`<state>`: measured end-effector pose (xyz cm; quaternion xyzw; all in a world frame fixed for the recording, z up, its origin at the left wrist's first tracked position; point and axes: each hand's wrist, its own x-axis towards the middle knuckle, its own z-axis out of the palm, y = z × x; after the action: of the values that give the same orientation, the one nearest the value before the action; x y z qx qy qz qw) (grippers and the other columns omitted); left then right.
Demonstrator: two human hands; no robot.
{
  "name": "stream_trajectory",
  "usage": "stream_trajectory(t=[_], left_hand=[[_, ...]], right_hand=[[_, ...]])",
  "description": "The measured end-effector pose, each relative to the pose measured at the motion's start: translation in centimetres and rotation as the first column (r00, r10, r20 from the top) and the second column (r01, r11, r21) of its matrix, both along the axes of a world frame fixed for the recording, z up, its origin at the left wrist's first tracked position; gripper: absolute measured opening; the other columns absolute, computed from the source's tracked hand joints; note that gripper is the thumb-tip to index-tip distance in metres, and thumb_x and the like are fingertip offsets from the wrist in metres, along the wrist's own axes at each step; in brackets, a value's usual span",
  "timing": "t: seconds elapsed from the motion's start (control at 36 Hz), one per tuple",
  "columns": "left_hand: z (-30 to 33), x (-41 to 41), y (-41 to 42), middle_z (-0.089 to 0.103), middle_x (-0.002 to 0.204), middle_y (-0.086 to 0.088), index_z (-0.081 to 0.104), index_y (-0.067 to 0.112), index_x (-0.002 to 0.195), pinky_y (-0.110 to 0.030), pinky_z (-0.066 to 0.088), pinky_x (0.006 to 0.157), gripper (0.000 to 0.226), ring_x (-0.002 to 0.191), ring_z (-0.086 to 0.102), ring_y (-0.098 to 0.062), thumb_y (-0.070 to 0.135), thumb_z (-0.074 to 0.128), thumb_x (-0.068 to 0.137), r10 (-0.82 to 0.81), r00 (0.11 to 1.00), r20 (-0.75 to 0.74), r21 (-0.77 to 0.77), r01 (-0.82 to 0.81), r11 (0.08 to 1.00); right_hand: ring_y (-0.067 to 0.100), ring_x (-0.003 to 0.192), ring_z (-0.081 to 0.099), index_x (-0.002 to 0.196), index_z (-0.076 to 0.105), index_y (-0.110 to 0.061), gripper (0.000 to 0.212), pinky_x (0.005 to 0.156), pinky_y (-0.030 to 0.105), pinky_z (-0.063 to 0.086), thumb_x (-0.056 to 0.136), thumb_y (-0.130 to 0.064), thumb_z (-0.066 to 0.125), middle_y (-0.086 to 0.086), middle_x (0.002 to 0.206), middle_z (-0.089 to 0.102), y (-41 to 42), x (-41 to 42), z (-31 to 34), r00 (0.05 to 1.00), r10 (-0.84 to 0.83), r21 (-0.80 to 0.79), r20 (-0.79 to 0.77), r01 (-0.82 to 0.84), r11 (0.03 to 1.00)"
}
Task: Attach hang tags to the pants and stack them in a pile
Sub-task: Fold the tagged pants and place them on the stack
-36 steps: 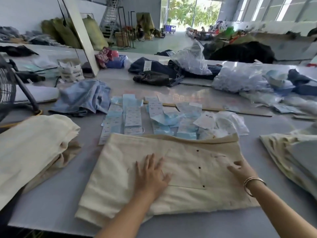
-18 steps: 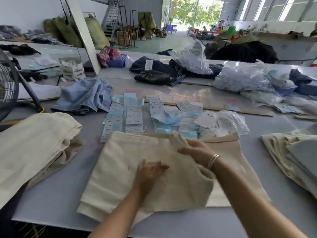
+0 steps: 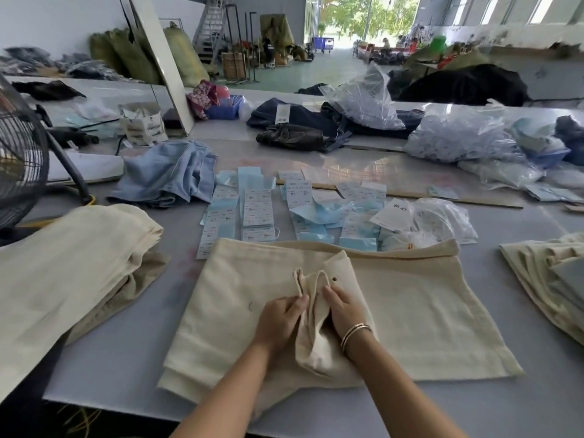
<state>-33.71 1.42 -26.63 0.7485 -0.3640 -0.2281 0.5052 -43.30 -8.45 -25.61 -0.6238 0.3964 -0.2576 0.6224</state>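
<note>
Left hand and right hand, both pinching a raised fold of cream pants on table.

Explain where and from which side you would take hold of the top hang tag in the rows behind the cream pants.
Pinch the near short edge of a hang tag, coming from the pants side. The tags lie flat and overlapping, near ends exposed; both hands are busy.

Bright daylight pours in from the big far doorway and the windows at far right. The table shines there. Shadows are soft. Edges bend and look blurry.
</note>
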Motion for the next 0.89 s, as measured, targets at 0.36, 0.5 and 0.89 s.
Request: stream_trajectory(t=[0.36,0.5,0.89], left_hand=[[-0.3,0.0,0.3,0.069,0.074,-0.021,0.065,-0.008,0.071,-0.046,0.045,0.068,0.054,0.072,0.063,-0.033,0.04,0.042,0.076,0.027,0.994,-0.107,-0.064,-0.034,0.997],[-0.4,-0.1,0.2,0.072,0.086,-0.018,0.069,-0.005,0.084,-0.053,0.049,0.077,0.045,0.089,0.067,-0.038,0.035,0.05,0.076,0.005,0.993,-0.114,-0.054,-0.011,0.998],[-0.3,0.4,0.3,0.06,0.068,-0.011,0.063,0.001,0.068,-0.031,0.036,0.062,0.024,0.067,0.052,-0.018,0.022,0.054,0.07,-0.026,0.945,-0.327,-0.081,-0.001,0.997]], right_hand=[[0.026,0.096,0.059,0.091,0.07,-0.014,0.022,0.097,0.042,0.044,0.098,-0.013,0.048,0.014,0.1,0.068,-0.2,-0.3,-0.4,0.986,-0.073,0.141,0.151,0.052,0.989],[0.02,0.075,0.055,0.084,0.065,-0.008,0.018,0.069,0.031,0.044,0.093,-0.022,0.059,0.007,0.077,0.061,0.2,-0.3,-0.1,0.996,0.007,-0.035,0.084,-0.004,0.999],[0.022,0.074,0.06,0.094,0.067,-0.001,0.017,0.067,0.028,0.049,0.089,0.005,0.052,0.006,0.076,0.069,-0.1,-1.3,0.3,0.991,0.027,0.076,0.128,-0.037,0.996]])
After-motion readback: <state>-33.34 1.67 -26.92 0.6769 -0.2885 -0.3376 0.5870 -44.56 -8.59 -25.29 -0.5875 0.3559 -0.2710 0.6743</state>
